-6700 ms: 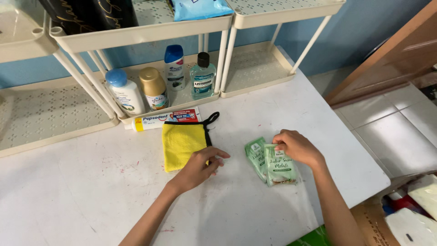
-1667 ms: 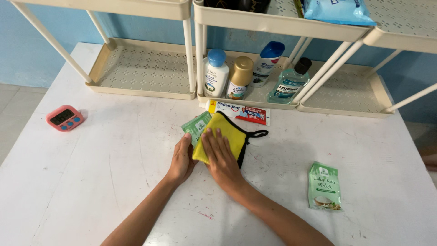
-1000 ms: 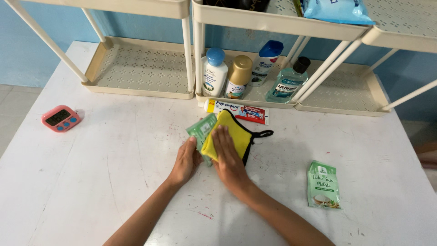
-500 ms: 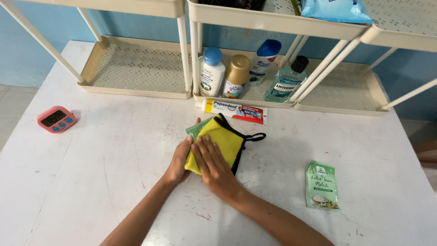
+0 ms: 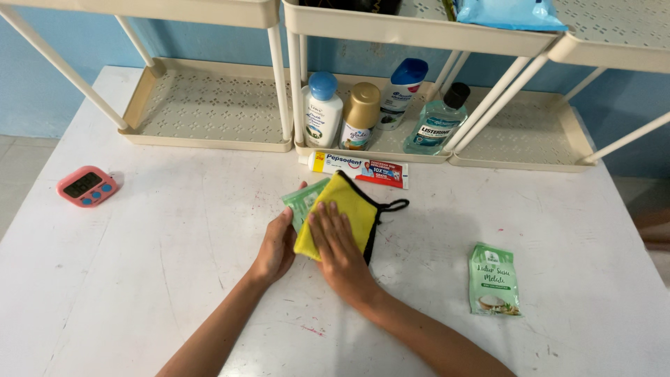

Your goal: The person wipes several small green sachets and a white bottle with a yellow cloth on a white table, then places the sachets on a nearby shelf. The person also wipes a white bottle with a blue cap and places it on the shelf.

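yellow cloth (image 5: 343, 215) with black trim, pressed flat under my right hand (image 5: 340, 246)

my fingers lie spread on it; my left hand (image 5: 276, 246) pinches a green sachet (image 5: 301, 202) peeking out beside its edge.

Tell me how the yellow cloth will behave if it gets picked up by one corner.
The yellow cloth looks soft and thin, flattened under the right hand, so it would probably droop rather than hold shape. Its fuzzy surface should grip well, not slip. The green sachet tucked beneath at the left hand would likely stay behind on the table.
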